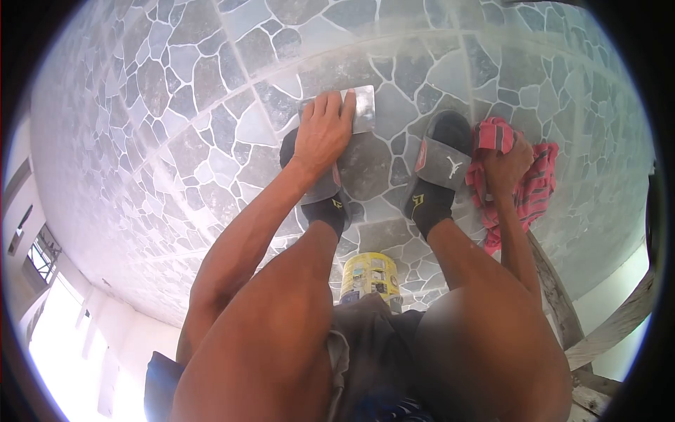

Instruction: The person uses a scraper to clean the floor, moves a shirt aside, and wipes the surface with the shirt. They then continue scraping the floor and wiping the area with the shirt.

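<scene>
My left hand [325,126] presses a flat, shiny metal scraper plate [364,109] to the stone-patterned tile floor [365,165], just beyond my left foot. Its fingers lie over the plate and hide much of it. Beside my right foot, my right hand [509,167] is closed on a red cloth with dark stripes [538,186]. Part of the cloth bunches up above the fingers, and the rest spreads on the floor around the hand.
Black socks and grey slides [439,163] cover my feet, planted apart on the tiles. A yellow bucket [370,273] stands between my legs. Wooden beams [612,320] are at the lower right. At the left, a white wall [133,309] has bright openings.
</scene>
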Demonstrator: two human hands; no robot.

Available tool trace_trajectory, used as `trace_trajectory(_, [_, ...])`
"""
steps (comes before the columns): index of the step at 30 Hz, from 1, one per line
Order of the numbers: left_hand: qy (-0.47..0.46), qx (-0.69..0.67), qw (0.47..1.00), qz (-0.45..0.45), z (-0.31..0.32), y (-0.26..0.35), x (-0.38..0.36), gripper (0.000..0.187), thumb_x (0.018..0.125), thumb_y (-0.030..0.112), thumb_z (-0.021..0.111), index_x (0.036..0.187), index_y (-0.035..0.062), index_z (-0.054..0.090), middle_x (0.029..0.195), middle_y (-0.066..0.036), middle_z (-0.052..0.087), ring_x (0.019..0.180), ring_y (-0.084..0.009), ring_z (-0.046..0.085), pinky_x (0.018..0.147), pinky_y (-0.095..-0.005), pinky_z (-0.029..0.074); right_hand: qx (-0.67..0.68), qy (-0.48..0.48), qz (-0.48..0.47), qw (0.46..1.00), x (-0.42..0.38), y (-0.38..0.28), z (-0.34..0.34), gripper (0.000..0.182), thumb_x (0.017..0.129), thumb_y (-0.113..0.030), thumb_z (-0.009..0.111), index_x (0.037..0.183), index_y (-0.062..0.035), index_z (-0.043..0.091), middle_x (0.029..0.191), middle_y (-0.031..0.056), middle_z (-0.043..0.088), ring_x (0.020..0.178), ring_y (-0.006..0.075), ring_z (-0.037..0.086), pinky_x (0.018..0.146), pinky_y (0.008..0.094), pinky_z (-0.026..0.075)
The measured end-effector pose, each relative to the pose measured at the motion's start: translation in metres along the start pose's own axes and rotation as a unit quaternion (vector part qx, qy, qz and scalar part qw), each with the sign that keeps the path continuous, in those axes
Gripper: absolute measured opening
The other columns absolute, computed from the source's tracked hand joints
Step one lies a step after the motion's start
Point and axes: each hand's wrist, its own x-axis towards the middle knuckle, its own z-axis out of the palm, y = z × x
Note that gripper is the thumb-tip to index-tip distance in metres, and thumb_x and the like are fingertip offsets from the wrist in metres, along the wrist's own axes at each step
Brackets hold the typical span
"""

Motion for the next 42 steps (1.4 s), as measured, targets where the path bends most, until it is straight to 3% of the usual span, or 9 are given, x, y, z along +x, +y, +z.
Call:
trace_trajectory(5, [-0.011,0.055,0.996,-0.071,0.012,-0.008,0.034,0.049,0.090,0.010,0.057,0.138,0.0016,0.052,0.113,-0.012,0.056,0.110,-0.0301,0.056,0.089,-0.0416,0.048,0.053,-0.103,0.041,0.992,0.014,-0.021,-0.026,0.053,0.081,-0.039,0.071,0.116,-0.0016,0.059,0.106,0.0249,0.064,0.104,0.0474,0.058,0.090,0.0576,0.042])
trace_trajectory(10, [0.036,0.052,0.998,0.027,0.009,-0.041,0.017,0.048,0.089,0.011,0.057,0.137,0.0067,0.054,0.111,-0.009,0.057,0.106,-0.0289,0.057,0.086,-0.0431,0.048,0.012,0.022,-0.013,1.000,0.013,-0.015,-0.013,0.047,0.083,-0.041,0.070,0.107,-0.0011,0.063,0.095,0.0251,0.065,0.095,0.0476,0.061,0.083,0.0573,0.044])
trace_trajectory(12, [-0.008,0.034,0.998,-0.049,-0.002,-0.057,0.037,0.048,0.088,0.010,0.058,0.137,0.0084,0.055,0.112,-0.008,0.058,0.105,-0.0299,0.056,0.087,-0.0442,0.048,0.014,0.003,-0.010,1.000,0.000,-0.015,-0.019,0.047,0.083,-0.041,0.069,0.107,-0.0009,0.063,0.095,0.0250,0.065,0.095,0.0475,0.060,0.082,0.0567,0.044])
trace_trajectory(17, [0.018,0.024,0.999,-0.011,0.007,-0.048,0.004,0.048,0.088,0.008,0.057,0.136,0.0091,0.056,0.112,-0.009,0.058,0.107,-0.0310,0.057,0.087,-0.0437,0.049,0.006,-0.014,0.025,1.000,0.012,-0.018,-0.015,0.045,0.083,-0.037,0.069,0.109,-0.0003,0.062,0.098,0.0250,0.065,0.098,0.0469,0.060,0.085,0.0563,0.044])
trace_trajectory(20, [0.018,0.033,0.998,-0.048,0.001,-0.058,0.031,0.049,0.088,0.009,0.058,0.137,0.0099,0.056,0.111,-0.008,0.058,0.107,-0.0301,0.058,0.087,-0.0438,0.050,-0.012,0.057,-0.032,0.998,0.006,-0.014,-0.011,0.043,0.082,-0.035,0.070,0.105,0.0002,0.064,0.096,0.0241,0.066,0.093,0.0464,0.061,0.083,0.0556,0.046])
trace_trajectory(26, [0.001,0.047,0.998,-0.037,-0.003,-0.067,-0.007,0.045,0.087,0.011,0.060,0.131,0.0073,0.057,0.109,-0.009,0.057,0.103,-0.0286,0.058,0.086,-0.0437,0.050,0.022,-0.017,0.012,1.000,0.014,-0.025,-0.022,0.040,0.082,-0.032,0.069,0.106,-0.0005,0.063,0.099,0.0234,0.065,0.095,0.0472,0.061,0.085,0.0553,0.046])
trace_trajectory(32, [0.004,0.059,0.998,-0.019,-0.009,-0.071,-0.018,0.041,0.087,0.011,0.061,0.128,0.0068,0.058,0.108,-0.010,0.057,0.103,-0.0295,0.058,0.086,-0.0423,0.050,-0.001,0.011,-0.012,1.000,0.012,-0.017,-0.015,0.036,0.082,-0.028,0.066,0.104,-0.0004,0.063,0.097,0.0226,0.066,0.095,0.0478,0.061,0.083,0.0562,0.046])
trace_trajectory(37, [-0.033,0.029,0.998,-0.052,-0.016,-0.076,-0.005,0.050,0.085,0.004,0.059,0.135,0.0076,0.056,0.112,-0.012,0.056,0.109,-0.0312,0.056,0.090,-0.0436,0.050,-0.002,0.005,-0.023,1.000,-0.001,-0.014,-0.013,0.033,0.081,-0.028,0.066,0.100,-0.0013,0.063,0.096,0.0231,0.066,0.097,0.0469,0.061,0.084,0.0558,0.045])
trace_trajectory(42, [0.010,0.024,0.999,-0.041,-0.007,-0.084,-0.012,0.054,0.083,0.001,0.060,0.137,0.0063,0.055,0.110,-0.012,0.055,0.111,-0.0331,0.055,0.093,-0.0425,0.049,-0.007,-0.018,0.007,1.000,0.006,-0.021,-0.014,0.040,0.080,-0.030,0.069,0.106,-0.0007,0.064,0.098,0.0234,0.067,0.098,0.0466,0.061,0.086,0.0549,0.045])
